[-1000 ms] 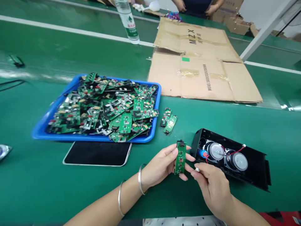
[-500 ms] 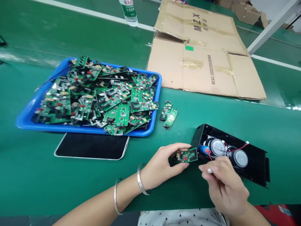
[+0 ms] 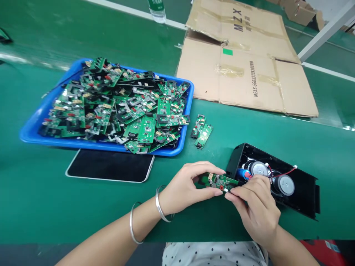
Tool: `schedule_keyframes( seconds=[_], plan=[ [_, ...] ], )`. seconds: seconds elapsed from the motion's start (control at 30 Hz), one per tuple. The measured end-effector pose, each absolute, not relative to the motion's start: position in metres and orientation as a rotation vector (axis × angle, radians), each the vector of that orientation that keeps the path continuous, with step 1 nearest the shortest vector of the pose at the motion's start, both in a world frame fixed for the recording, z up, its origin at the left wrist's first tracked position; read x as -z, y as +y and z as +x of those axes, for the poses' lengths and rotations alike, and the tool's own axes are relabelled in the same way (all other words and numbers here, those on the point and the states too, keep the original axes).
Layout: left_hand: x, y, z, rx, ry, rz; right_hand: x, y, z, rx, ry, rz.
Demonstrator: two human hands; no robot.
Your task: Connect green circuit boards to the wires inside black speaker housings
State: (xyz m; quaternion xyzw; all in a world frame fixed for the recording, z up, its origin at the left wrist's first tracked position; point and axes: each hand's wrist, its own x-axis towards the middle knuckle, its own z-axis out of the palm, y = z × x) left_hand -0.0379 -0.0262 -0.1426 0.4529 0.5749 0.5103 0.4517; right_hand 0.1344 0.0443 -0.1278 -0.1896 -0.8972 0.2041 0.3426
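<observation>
My left hand [image 3: 184, 188] grips a small green circuit board [image 3: 219, 181] by its left end, holding it flat just in front of a black speaker housing [image 3: 299, 192]. My right hand [image 3: 256, 210] is closed in a pinch at the board's right end, on a small white connector I can barely make out. Two round speaker drivers [image 3: 285, 184], a blue part and red wires sit inside the housing. Two bangles ring my left wrist.
A blue tray [image 3: 33, 131] heaped with several green circuit boards stands to the left, with a dark phone [image 3: 109, 168] lying partly under its near edge. Two loose boards [image 3: 202, 132] lie beside the tray. Flattened cardboard [image 3: 249, 70] and a bottle [image 3: 158, 9] sit farther back on the green belt.
The board has turned from upright to lying flat with its components up. My right hand has moved in from the housing and now pinches at the board's right end.
</observation>
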Motion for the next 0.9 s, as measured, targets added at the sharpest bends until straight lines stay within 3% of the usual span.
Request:
schedule_keyframes(
  seconds=[0.23,0.47,0.63,0.9],
  plan=[
    [0.147,-0.022,-0.036,-1.116,1.081,0.440,0.125,0.045,0.138,-0.533,-2.276,-0.468],
    [0.140,-0.022,-0.040,-1.201,0.894,0.246,0.124,0.048,0.145,-0.473,-2.021,-0.508],
    [0.140,-0.025,-0.032,-1.309,0.758,0.168,0.127,0.043,0.139,-0.524,-2.260,-0.385],
    [0.145,-0.025,-0.033,-1.362,0.627,0.105,0.125,0.048,0.146,-0.963,-2.065,-0.246]
  ],
)
